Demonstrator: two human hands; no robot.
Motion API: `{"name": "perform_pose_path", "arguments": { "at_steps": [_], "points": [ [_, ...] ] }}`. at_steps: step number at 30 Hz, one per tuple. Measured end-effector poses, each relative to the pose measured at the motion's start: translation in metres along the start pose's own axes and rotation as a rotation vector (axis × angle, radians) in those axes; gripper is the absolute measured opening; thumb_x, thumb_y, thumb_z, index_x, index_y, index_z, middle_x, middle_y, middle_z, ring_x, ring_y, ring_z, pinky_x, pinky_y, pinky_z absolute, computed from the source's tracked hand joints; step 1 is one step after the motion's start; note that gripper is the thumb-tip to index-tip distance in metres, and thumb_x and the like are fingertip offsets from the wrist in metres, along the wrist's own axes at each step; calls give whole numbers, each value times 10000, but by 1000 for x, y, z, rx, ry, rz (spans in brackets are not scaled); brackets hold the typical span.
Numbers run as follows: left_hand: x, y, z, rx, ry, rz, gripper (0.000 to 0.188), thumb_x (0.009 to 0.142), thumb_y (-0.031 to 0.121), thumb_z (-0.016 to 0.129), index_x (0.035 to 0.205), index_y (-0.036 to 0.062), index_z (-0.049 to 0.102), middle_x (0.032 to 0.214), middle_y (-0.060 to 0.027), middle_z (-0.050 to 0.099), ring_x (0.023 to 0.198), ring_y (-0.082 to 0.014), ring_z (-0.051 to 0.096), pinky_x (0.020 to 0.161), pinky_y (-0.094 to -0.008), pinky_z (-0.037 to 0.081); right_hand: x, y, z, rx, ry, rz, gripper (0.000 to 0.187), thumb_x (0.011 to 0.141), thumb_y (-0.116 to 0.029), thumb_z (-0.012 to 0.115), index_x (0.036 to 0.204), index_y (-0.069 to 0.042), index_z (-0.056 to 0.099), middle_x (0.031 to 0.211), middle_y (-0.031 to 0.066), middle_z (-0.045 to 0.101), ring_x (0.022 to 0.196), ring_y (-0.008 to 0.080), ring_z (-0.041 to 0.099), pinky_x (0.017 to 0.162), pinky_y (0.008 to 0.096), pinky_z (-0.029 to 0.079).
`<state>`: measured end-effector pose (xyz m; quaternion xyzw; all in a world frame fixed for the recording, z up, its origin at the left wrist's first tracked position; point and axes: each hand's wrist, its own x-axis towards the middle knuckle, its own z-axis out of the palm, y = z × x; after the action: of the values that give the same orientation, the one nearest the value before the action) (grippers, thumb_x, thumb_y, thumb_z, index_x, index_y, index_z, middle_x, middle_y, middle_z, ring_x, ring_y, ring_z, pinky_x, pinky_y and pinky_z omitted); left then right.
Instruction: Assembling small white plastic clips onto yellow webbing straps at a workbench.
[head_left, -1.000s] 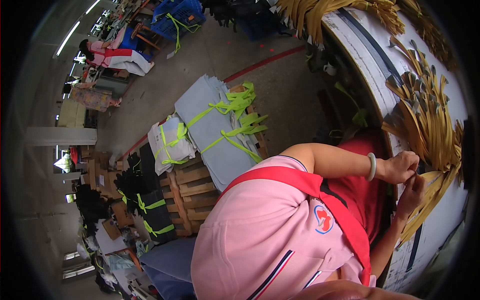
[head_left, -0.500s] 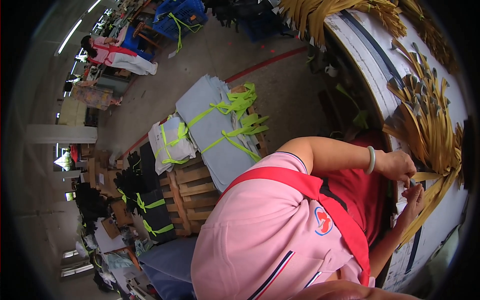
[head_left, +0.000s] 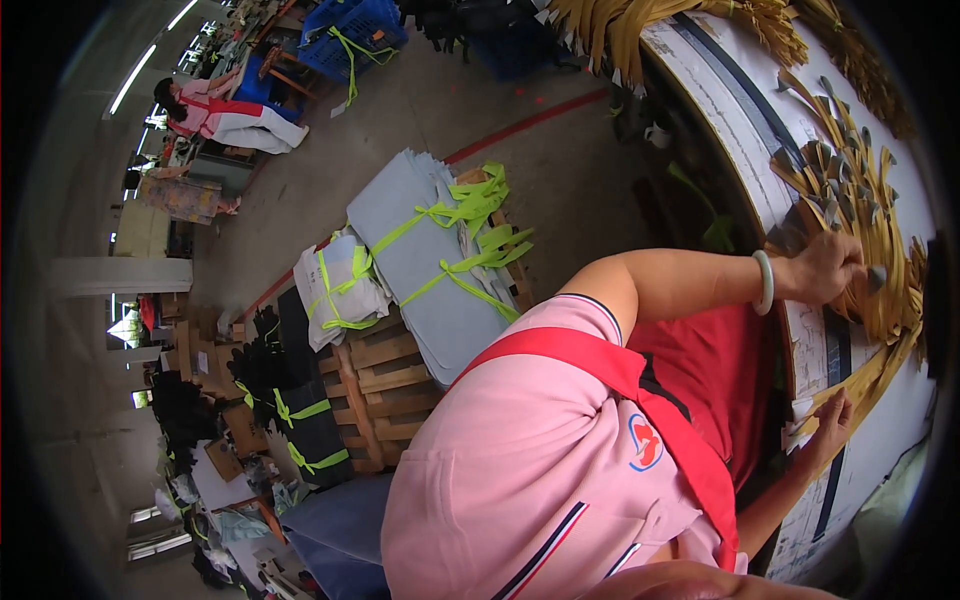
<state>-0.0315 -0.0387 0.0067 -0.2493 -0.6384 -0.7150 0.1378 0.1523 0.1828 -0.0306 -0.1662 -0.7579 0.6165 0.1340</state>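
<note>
My left hand (head_left: 826,268), with a pale bangle on its wrist, is over a pile of flat tan straps (head_left: 885,310) on the white table. Its fingers are closed at a strap, and a grey end (head_left: 876,279) shows just past the fingertips. Closer to me, my right hand (head_left: 832,420) has its fingers bent round a bunch of tan straps (head_left: 872,378) lying aslant across the table. Pale ends of that bunch stick out near the table's edge. The fingertips of both hands are partly hidden.
The white worktable (head_left: 725,110) has a worn edge and dark bands. More tan strap bundles (head_left: 620,30) lie at its far end. Grey sheets (head_left: 415,240) tied with green bands rest on a wooden pallet (head_left: 385,385). A person (head_left: 235,115) works far off near a blue crate (head_left: 350,40).
My hands, close together before at a grey-ended strap, have parted. The left has moved away over the strap pile; the right has come slightly nearer, onto the slanting bunch.
</note>
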Motion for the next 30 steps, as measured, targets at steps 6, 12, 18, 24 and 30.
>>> {"name": "perform_pose_path", "arguments": {
  "at_steps": [6,12,18,24,30],
  "points": [
    [86,-10,-82,-413,179,-183,76,933,16,544,1001,-12,562,863,-91,610,622,-156,655,504,-275,540,-16,-21,19,-111,-105,-45,241,1012,-246,562,846,-72,548,693,-33,444,630,44,409,569,211,338],
    [-73,-50,-60,-272,-117,-532,100,872,-13,576,944,-14,646,793,-66,652,629,-124,645,555,-266,532,-22,-20,50,-143,-289,-110,215,1005,-194,574,839,-62,541,670,-34,436,606,37,398,564,200,323],
    [-169,-42,-34,-56,-608,-485,152,816,30,599,938,18,689,882,-115,706,803,-220,685,728,-358,544,-26,-37,65,-168,-360,-89,197,1008,-167,556,839,-68,534,679,-40,446,603,34,406,551,196,325],
    [-184,-33,-28,219,-887,-316,187,847,110,570,965,71,709,986,-136,689,976,-330,646,843,-432,509,-49,-37,54,-275,-300,-68,119,985,-157,594,927,-53,588,755,-41,501,656,38,429,590,187,350],
    [-167,-29,-47,100,-735,-449,163,876,54,612,1010,22,698,908,-79,690,794,-159,644,730,-298,522,-49,-39,7,-416,28,-113,182,949,-173,642,1009,-2,650,834,15,629,762,70,572,691,228,458]
  ]
}}
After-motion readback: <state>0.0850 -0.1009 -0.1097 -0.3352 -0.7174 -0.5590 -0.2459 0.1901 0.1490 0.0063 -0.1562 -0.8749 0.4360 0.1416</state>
